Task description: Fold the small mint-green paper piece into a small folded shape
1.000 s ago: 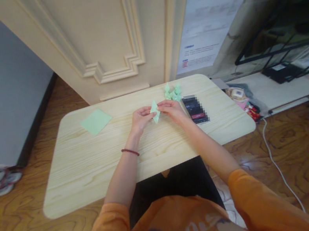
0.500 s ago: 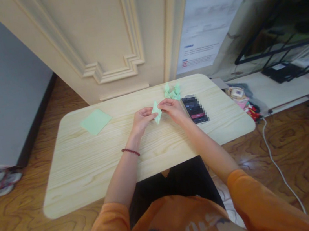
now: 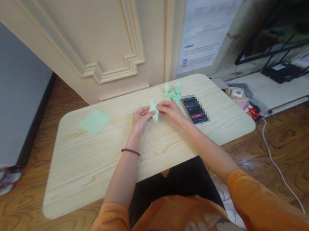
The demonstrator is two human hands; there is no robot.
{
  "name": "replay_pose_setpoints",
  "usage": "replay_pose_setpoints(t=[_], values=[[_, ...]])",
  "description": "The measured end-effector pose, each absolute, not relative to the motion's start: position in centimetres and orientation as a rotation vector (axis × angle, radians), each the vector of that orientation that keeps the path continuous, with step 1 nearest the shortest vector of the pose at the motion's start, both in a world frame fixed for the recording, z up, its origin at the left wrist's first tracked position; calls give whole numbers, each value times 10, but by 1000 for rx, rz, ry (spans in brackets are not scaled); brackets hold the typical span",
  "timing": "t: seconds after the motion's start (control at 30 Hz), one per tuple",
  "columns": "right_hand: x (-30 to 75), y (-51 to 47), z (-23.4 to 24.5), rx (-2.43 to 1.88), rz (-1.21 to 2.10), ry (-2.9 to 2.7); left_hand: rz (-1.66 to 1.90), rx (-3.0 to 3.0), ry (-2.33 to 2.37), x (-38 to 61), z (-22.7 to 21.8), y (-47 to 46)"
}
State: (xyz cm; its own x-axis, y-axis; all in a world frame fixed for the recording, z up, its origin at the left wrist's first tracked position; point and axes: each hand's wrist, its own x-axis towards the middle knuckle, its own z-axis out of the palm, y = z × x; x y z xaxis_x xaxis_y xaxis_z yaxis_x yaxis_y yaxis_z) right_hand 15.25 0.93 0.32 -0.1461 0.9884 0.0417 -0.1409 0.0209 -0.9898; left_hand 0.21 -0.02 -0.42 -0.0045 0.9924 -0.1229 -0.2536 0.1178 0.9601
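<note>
The left hand (image 3: 140, 120) and the right hand (image 3: 173, 111) pinch the small folded pale-green paper piece (image 3: 153, 110) between them just above the light wooden table (image 3: 91, 162), its tip nudged slightly left since a moment ago, so a crease is probably being worked.

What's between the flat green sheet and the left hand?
Head view: only bare table lies between the sheet and the left hand holding the folded paper.
</note>
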Motion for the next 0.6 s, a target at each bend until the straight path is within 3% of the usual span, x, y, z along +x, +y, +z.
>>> replay_pose_setpoints(t=[0.6], values=[[147, 6, 3, -990, 1496, -1136, 1477, 923, 1145, 11, 4, -6]])
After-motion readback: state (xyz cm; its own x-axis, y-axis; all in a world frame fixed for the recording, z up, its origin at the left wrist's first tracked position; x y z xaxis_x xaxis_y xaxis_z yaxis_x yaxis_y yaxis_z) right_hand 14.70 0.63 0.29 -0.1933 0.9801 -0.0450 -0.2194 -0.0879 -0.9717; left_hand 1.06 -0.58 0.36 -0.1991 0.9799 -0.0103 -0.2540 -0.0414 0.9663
